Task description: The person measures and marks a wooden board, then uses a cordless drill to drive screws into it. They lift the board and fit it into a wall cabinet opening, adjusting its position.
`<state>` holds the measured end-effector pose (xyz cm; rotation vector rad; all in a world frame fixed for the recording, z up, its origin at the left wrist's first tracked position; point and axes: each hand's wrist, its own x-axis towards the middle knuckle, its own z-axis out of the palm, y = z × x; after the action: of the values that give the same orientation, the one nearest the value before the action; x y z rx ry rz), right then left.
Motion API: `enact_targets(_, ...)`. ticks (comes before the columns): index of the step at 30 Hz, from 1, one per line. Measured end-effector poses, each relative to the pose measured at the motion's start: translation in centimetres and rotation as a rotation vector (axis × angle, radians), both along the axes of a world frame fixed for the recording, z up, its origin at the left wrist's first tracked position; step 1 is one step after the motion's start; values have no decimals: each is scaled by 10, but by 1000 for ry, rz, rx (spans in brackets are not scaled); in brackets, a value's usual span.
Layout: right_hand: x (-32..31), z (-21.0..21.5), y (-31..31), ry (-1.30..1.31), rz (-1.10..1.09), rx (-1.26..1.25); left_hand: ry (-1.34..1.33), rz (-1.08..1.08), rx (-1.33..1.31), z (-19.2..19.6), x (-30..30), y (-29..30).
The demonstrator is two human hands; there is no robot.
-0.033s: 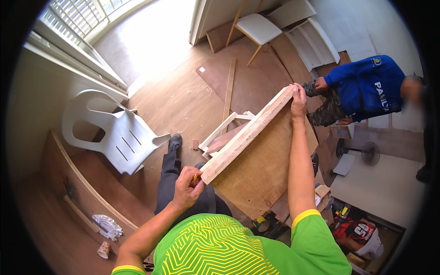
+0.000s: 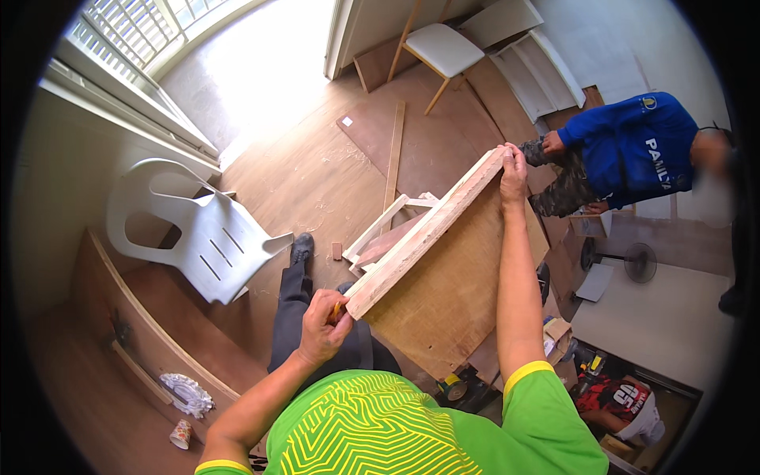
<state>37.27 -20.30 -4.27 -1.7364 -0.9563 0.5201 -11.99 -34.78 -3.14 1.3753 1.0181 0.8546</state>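
A long pale timber strip [image 2: 423, 233] runs along the top edge of a brown plywood panel [image 2: 451, 305] that stands tilted in front of me. My left hand [image 2: 323, 328] is at the strip's near end, closed on a small orange-yellow pencil [image 2: 337, 309] whose tip touches the wood. My right hand [image 2: 513, 165], arm stretched out, grips the strip's far end. A pale wooden frame [image 2: 388, 229] lies on the floor behind the panel. My dark trouser leg and shoe [image 2: 301, 249] show below the strip.
A white plastic chair [image 2: 198, 237] is tipped at the left. A person in a blue top [image 2: 633, 150] crouches at the right. A loose wood strip [image 2: 393, 158], a white-seated chair [image 2: 443, 47], a white shelf unit [image 2: 538, 67], a fan [image 2: 640, 263] and a tape measure [image 2: 453, 388] surround me.
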Motion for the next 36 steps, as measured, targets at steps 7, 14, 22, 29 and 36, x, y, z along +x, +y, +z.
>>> enact_targets(7, 1, 4, 8, -101, -11, -25, 8, 26, 85, -5, 0, 4)
enact_targets(14, -3, 5, 7, -189, -11, -4, 27, 11, 133, 3, -2, 13)
enact_targets(22, -7, 2, 7, -126, 5, 52, 68, 2, 197, -1, -5, 14)
enact_targets(29, -12, 9, 5, -109, -20, 39, 33, -21, 207, -2, -7, 18)
enact_targets(36, -13, 10, 4, -108, -29, 6, 52, -19, 183, -1, -8, 23)
